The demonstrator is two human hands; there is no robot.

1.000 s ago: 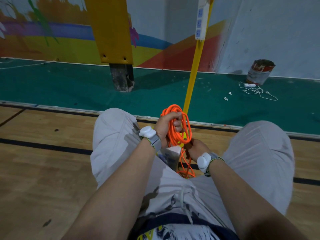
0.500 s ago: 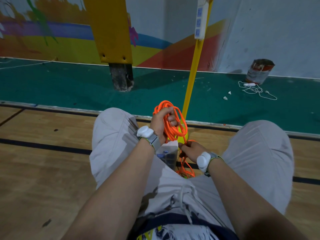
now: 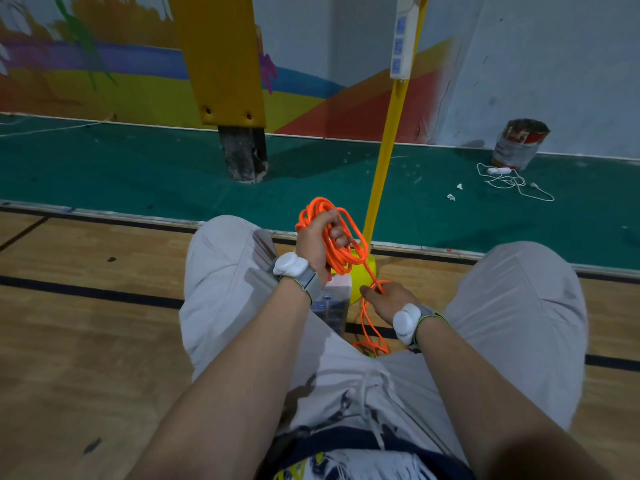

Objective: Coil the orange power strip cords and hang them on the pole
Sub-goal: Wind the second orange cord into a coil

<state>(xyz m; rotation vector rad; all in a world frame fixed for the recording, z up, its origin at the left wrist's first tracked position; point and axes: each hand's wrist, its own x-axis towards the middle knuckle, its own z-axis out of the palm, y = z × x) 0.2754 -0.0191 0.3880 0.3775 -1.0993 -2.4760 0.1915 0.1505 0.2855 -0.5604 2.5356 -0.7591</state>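
Head view, seated, knees apart on wooden floor [image 3: 86,341]. Left hand [image 3: 318,239] raised, fingers curled round several gathered loops of the orange cord [image 3: 346,259], just in front of the yellow pole [image 3: 393,147]. Right hand [image 3: 389,299] lower, thumb and fingertips pinching the loose run of the same cord, remainder trailing to the floor between the legs. Coiling judged partly done; hanging not yet begun.

Handling, as judged: light, limp, somewhat springy. Smooth jacket likely to slide through a loose grip. Loops apt to splay unless gathered at one point. Best hold: across the gathered loops near the top, free run fed under slight tension. Rigid, heavier end: power strip block [image 3: 332,303] low between the wrists, probably this cord's own, junction hidden.

Counts: one orange cord in hand; two power strips, one block between the knees and one white strip [image 3: 401,39] up on the pole; one pole; two hands, one white wrist device [image 3: 290,264] on each.
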